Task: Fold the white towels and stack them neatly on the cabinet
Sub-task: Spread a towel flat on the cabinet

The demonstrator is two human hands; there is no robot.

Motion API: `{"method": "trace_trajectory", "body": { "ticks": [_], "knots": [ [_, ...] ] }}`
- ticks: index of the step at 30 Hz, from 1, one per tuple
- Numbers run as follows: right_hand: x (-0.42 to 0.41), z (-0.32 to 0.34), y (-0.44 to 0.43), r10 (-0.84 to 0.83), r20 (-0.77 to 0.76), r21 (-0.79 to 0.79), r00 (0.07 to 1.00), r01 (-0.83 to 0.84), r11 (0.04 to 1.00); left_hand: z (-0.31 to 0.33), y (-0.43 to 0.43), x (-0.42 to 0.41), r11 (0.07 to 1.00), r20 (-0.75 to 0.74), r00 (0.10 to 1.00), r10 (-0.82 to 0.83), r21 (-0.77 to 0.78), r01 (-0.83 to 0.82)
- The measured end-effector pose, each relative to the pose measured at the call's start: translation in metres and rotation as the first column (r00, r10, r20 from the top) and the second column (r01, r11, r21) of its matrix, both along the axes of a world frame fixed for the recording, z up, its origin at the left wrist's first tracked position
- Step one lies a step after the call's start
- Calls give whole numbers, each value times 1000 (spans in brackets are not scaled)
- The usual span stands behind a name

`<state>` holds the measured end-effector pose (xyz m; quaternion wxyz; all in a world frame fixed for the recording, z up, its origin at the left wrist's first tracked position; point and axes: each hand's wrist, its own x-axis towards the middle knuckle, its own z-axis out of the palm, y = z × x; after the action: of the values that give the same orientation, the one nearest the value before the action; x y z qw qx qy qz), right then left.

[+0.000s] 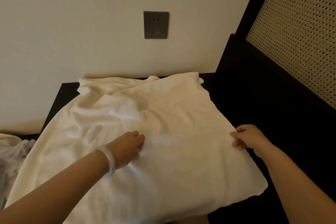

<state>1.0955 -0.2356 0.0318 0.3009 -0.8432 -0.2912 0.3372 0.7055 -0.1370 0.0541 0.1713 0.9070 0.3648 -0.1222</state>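
One white towel (145, 142) lies rumpled over most of the dark cabinet (236, 100), its far edge at the wall and its near-left part hanging past the cabinet's left edge. The left hand (127, 147), a pale bangle (110, 162) on its wrist, presses flat and open on the towel's middle, gripping nothing. The right hand (249, 138) pinches the towel's right edge between thumb and curled fingers. Bare cabinet top shows along the right side. A second cloth (12, 151) lies crumpled beyond the left edge.

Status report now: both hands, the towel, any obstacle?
Left hand flat on towel. Right hand pinching its right edge. Towel spread, wrinkled, on cabinet. No obstacle.
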Motion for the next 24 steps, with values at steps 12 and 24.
{"method": "trace_trajectory", "body": {
  "ticks": [12,24],
  "knots": [
    [-8,7,-11,142,365,-262,920,-44,964,-14,-7,-33,993,228,968,103,33,-113],
    [-116,-41,20,622,662,-270,419,-640,719,-61,-30,-112,812,84,847,525,249,-528]
  ]
}}
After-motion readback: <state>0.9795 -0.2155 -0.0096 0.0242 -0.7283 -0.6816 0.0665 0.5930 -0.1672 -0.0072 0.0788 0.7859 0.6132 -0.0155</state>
